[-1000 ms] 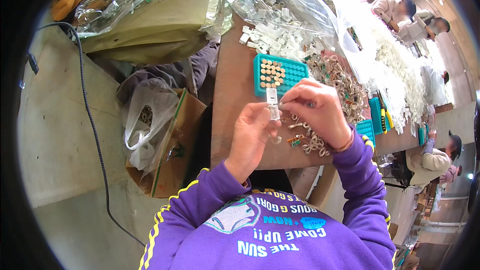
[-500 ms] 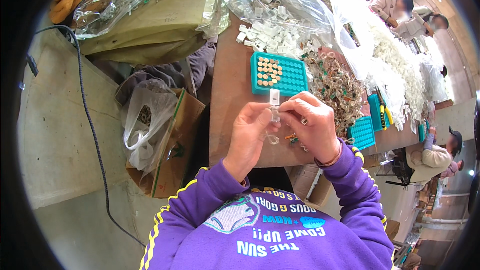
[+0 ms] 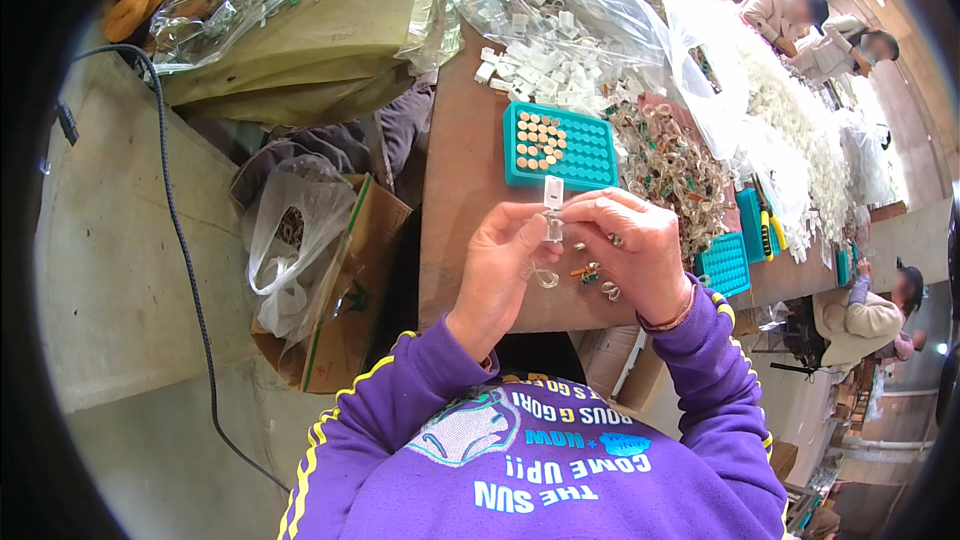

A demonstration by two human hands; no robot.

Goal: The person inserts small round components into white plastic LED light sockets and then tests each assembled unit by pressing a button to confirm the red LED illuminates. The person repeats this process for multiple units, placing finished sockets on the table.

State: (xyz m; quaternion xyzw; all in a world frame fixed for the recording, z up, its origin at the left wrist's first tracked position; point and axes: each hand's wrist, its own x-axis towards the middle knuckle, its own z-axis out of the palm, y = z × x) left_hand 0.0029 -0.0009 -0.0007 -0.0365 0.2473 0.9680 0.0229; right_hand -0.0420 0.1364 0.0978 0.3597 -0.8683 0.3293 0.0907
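Note:
A small white plastic case (image 3: 553,188) stands up from between my hands, with a clear piece just below it. My left hand (image 3: 497,265) pinches the case's lower end between thumb and fingers, and a thin clear wire loop (image 3: 545,278) hangs beside that thumb. From the other side my right hand (image 3: 632,248) is closed, its fingertips against the same case; anything else in them is hidden. Beyond my hands lies a teal tray (image 3: 590,152) with round cells, its left part filled with copper-coloured discs (image 3: 530,130). Several small coiled wire pieces (image 3: 611,290) lie under my right hand.
White plastic cases (image 3: 550,75) are heaped at the far side of the brown table (image 3: 455,190). To the right are a pile of wired parts (image 3: 665,165), another teal tray (image 3: 722,265) and yellow-handled pliers (image 3: 777,232). A cardboard box (image 3: 335,280) stands left; other people work farther right.
My right hand has shifted slightly right and opened a gap below it, so more of the coiled wire pieces show. The white case stays nearly in place.

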